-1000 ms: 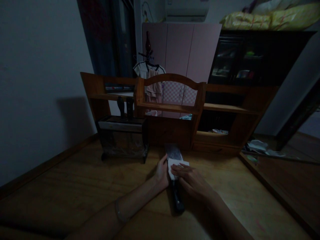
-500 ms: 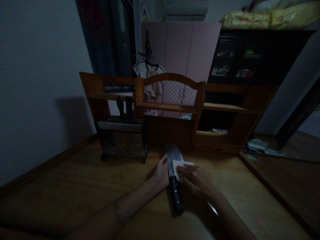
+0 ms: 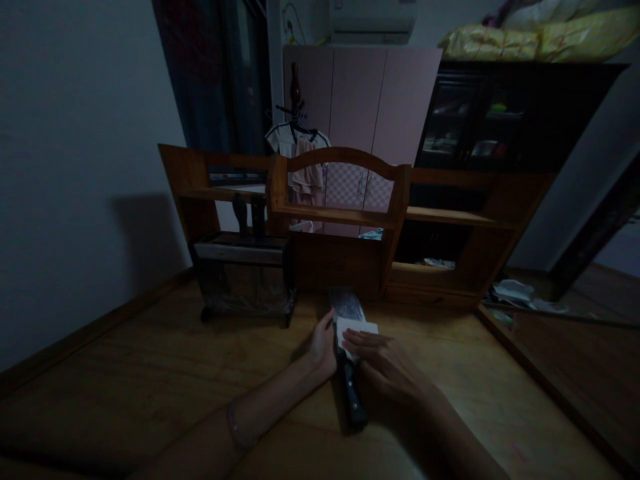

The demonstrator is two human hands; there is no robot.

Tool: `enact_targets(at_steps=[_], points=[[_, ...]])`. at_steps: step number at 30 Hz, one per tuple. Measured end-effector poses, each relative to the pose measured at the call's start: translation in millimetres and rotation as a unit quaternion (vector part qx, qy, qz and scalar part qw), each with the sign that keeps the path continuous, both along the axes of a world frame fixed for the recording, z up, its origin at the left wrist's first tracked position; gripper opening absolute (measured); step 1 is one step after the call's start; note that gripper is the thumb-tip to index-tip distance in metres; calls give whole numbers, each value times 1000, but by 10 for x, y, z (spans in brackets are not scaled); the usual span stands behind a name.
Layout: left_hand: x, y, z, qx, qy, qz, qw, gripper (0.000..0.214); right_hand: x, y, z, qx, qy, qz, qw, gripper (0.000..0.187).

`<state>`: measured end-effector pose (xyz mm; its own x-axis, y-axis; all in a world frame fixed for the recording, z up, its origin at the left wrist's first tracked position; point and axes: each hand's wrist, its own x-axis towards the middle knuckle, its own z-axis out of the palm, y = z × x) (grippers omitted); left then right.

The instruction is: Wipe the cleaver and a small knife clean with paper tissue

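Note:
A cleaver [image 3: 349, 305] with a broad metal blade and black riveted handle lies pointing away from me, just over the wooden table. My left hand [image 3: 323, 348] grips it along the left edge of the blade, thumb up and the other fingers hidden beneath. Against the blade, close to the handle, rests a folded white cloth or tissue [image 3: 369, 327]. The fingers of my right hand [image 3: 385, 357] press this white piece flat on the metal. Nothing holds the cleaver's handle, which points toward me.
At the left stands a knife block [image 3: 240, 253] with two black-handled knives in it. Behind it, a wooden shelf unit [image 3: 345, 214] runs across the back of the table [image 3: 165, 380]. A wall [image 3: 85, 167] borders the left side.
My right hand and the white piece have slid a little left across the blade, covering more of it near the handle. My left hand and the cleaver have hardly moved.

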<state>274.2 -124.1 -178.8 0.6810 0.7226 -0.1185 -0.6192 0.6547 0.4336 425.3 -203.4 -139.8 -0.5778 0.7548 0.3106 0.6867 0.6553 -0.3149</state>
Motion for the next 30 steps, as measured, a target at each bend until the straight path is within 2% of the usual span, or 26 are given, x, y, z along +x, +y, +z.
enact_targets(at_steps=[5, 10, 16, 20, 23, 25, 27, 28, 30], points=[[3, 15, -28, -1, -22, -6, 1000, 43, 0, 17, -1, -2, 10, -6, 1000, 45], [-11, -8, 26, 3, -15, -39, 999, 49, 10, 23, -3, -10, 18, -21, 1000, 42], [-14, -27, 66, 11, -21, -50, 998, 52, 68, 17, 14, -17, 30, -31, 999, 38], [-24, -25, 48, 25, -25, -55, 998, 52, 141, 21, -26, 7, 30, -88, 996, 37], [-27, -26, 50, 34, -24, -36, 998, 52, 197, 55, -114, 21, 102, -148, 984, 35], [-27, -32, 66, 46, -31, -28, 998, 50, 224, 99, -171, 11, 213, -190, 958, 34], [-27, -38, 84, 57, -41, -35, 997, 49, 251, 156, -211, -1, 341, -241, 909, 33], [-27, -40, 92, 59, -44, -41, 996, 49, 269, 187, -225, -6, 406, -264, 875, 31], [-27, -44, 104, 58, -45, -39, 997, 48, 319, 251, -246, -30, 555, -284, 781, 26]])
